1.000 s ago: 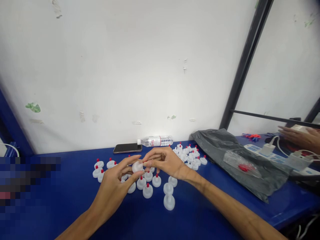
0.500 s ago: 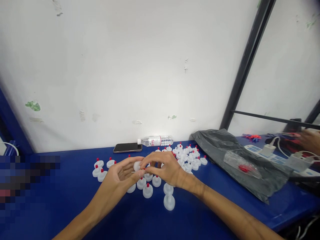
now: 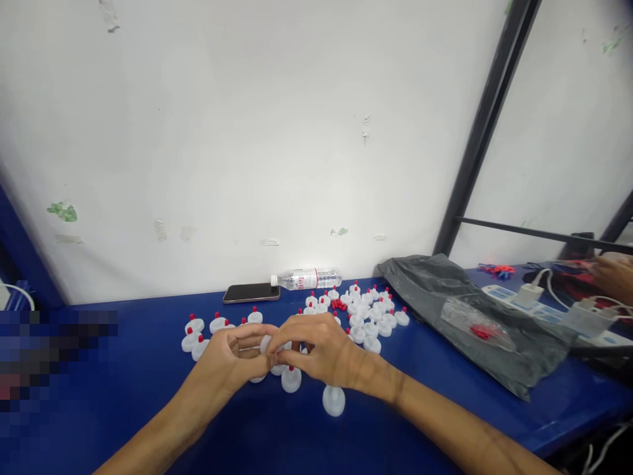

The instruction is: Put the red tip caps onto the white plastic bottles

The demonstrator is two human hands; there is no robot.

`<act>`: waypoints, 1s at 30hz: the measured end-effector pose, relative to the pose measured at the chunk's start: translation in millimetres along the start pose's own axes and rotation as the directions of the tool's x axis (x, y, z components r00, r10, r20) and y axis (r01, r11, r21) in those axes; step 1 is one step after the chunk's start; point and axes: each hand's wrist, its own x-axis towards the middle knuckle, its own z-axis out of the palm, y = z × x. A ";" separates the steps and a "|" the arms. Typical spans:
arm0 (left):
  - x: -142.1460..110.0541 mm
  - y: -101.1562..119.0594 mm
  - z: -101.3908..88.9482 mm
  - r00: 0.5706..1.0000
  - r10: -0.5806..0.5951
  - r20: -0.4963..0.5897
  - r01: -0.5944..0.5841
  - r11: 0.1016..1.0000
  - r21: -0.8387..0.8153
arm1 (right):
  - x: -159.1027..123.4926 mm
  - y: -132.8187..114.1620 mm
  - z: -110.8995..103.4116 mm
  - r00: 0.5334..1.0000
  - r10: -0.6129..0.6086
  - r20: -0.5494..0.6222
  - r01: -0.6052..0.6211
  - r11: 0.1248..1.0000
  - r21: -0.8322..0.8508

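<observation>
In front of me, my left hand (image 3: 235, 359) holds a white plastic cap (image 3: 265, 344) between its thumb and fingers. My right hand (image 3: 316, 349) is closed in a pinch at the same cap, thumb and forefinger together against its side. The small red tip seen at these fingers a moment earlier is now hidden behind them. Around and beneath both hands stand several white caps with red tips, such as one (image 3: 291, 379) just below. A white cap without a visible red tip (image 3: 333, 400) lies below my right wrist.
Loose red tips (image 3: 338, 305) lie among the caps at the back. A phone (image 3: 251, 293) and a clear bottle (image 3: 309, 278) rest by the wall. To the right are a grey plastic bag (image 3: 475, 316), a clear bag with red pieces (image 3: 477, 326), a power strip (image 3: 509, 297) and another person's hand (image 3: 613, 277).
Both hands have shifted slightly left and down with the cap. The right fingers now cover the red tip, and the right hand hides one of the two lower caps.
</observation>
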 end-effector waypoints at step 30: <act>-7.7 -8.5 1.5 0.882 0.470 0.044 -0.356 0.601 0.716 | 6.5 19.7 -106.5 0.689 0.596 0.412 -0.467 0.800 -0.376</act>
